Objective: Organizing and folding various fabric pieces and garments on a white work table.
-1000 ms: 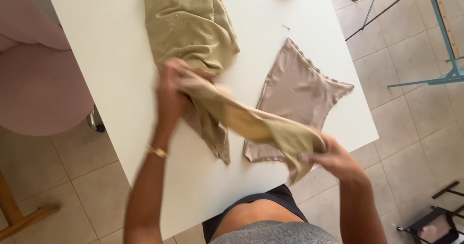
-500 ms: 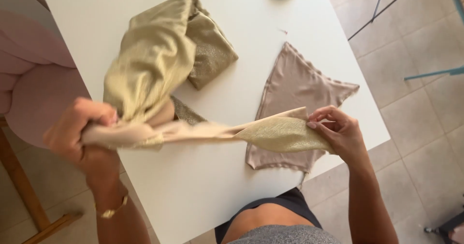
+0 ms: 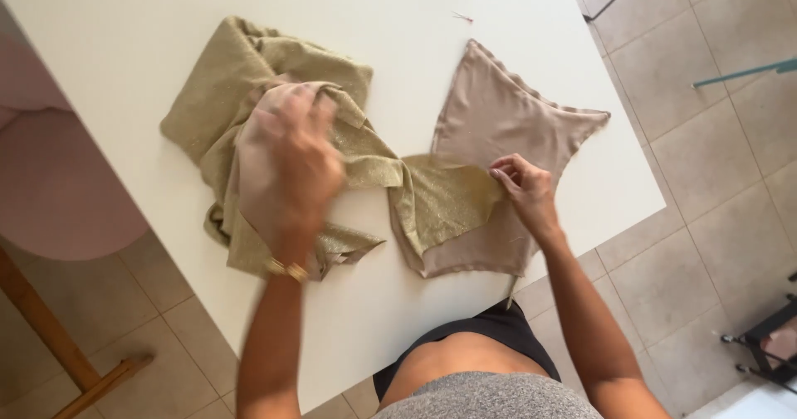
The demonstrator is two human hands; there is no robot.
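Handling: your glittery gold fabric (image 3: 274, 95) lies bunched on the white table (image 3: 124, 29)
Left hand (image 3: 295, 166): blurred; seems pressed onto the bunch; grip unclear
Right hand (image 3: 525, 188): fingertips pinching the gold corner over the beige cut piece (image 3: 506, 120)
Progress: corner placed; most fabric yet unspread
Nearby: small pin (image 3: 462, 17)

Table (image 3: 149, 29): standing under everything, its near edge meeting the person's waist.
Bunched fabric (image 3: 249, 79): lying on the table's left half.
Left hand (image 3: 295, 166): pressing down on top of the bunched fabric.
Fabric strip (image 3: 440, 199): running rightward from the bunch, overlapping the flat fabric piece.
Flat fabric piece (image 3: 506, 108): lying on the table's right half.
Right hand (image 3: 525, 188): resting on the flat fabric piece, fingertips touching the strip's right edge.
Pin (image 3: 462, 17): lying behind the flat fabric piece, apart from it.
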